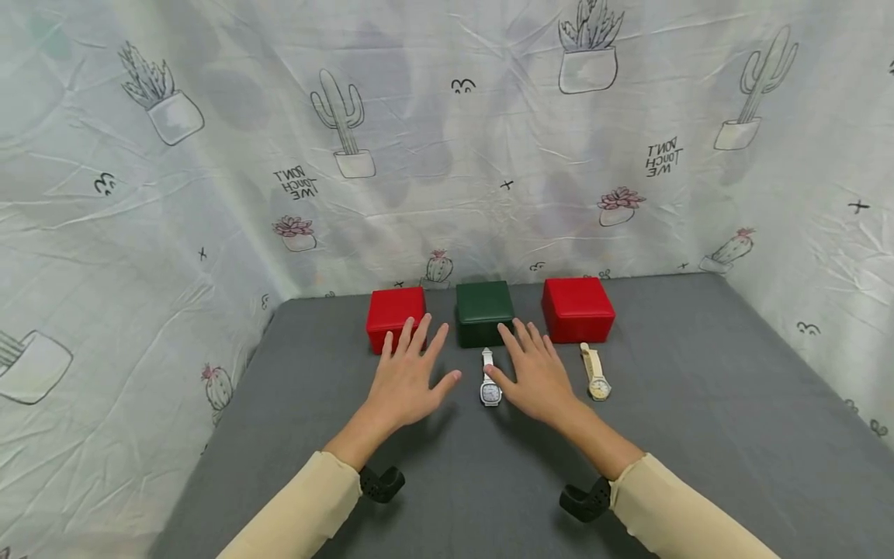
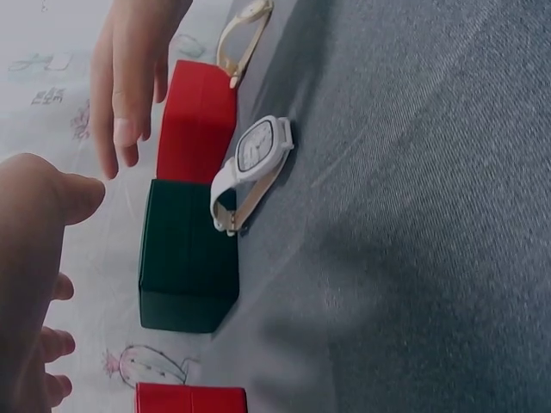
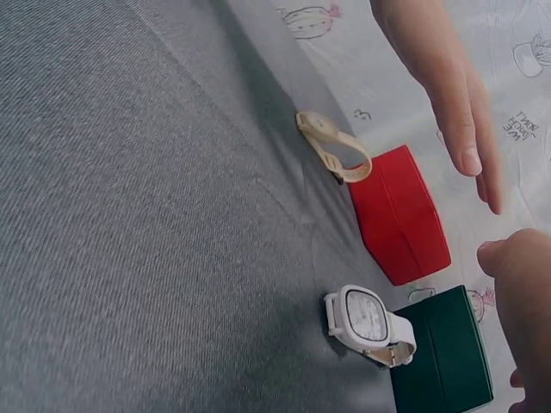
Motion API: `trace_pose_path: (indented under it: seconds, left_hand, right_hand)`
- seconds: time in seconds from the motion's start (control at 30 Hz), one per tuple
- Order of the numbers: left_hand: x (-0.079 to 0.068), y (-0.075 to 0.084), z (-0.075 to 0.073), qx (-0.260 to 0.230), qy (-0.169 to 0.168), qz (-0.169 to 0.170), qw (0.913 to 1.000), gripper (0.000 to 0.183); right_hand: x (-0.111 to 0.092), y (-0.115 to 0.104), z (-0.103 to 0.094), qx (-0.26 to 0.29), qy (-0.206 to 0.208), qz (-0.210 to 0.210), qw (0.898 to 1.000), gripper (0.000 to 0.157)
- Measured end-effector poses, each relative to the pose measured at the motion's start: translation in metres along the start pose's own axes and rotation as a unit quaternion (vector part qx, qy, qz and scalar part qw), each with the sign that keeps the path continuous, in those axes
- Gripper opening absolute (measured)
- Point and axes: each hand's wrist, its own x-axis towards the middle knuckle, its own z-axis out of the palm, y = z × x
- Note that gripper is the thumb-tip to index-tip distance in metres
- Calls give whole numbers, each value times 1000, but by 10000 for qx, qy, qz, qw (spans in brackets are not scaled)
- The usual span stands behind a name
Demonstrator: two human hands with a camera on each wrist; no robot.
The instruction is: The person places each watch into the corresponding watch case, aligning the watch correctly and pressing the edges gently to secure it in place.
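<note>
My left hand [image 1: 407,386] hovers over the grey table with fingers spread, in front of the left red box [image 1: 396,305]. To its right, my right hand [image 1: 538,382] is held likewise, just short of the green box [image 1: 484,303]. Between them lies a white watch [image 1: 491,393] with a squarish face, its strap towards the green box. Beyond my right hand, a cream watch [image 1: 598,386] lies before the right red box [image 1: 578,305]. Another cream watch [image 3: 322,129] shows by the left red box in the right wrist view; my left hand hides it in the head view.
A white cloth [image 1: 419,217] printed with potted cacti hangs behind and on both sides of the grey table [image 1: 447,512]. The three closed boxes stand in a row along the back edge. Black wrist mounts [image 1: 587,499] sit at both cuffs.
</note>
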Motion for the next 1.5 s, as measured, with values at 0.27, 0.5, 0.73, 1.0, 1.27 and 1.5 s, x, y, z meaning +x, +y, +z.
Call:
trace_pose_path:
  seconds: [0.27, 0.5, 0.73, 1.0, 1.27, 1.5]
  left_hand:
    - [0, -9, 0, -47, 1, -153, 9999, 80]
    - [-3, -18, 0, -136, 132, -243, 9995, 80]
    - [-5, -27, 0, -271, 154, -394, 9987, 79]
    - [-5, -36, -2, -332, 185, -477, 9981, 79]
    - [-5, -41, -4, -349, 209, -565, 9976, 78]
    - [-5, -44, -4, -322, 180, -659, 9971, 79]
  right_hand:
    - [7, -7, 3, 156, -168, 116, 9997, 76]
    - [11, -14, 6, 259, -209, 120, 9994, 75]
    - [17, -21, 10, 452, -144, -10, 9989, 73]
    - [23, -27, 13, 527, -41, -141, 9985, 71]
    - [25, -31, 17, 1012, -8, -270, 9945, 66]
    - [27, -35, 20, 1220, -206, -219, 9921, 65]
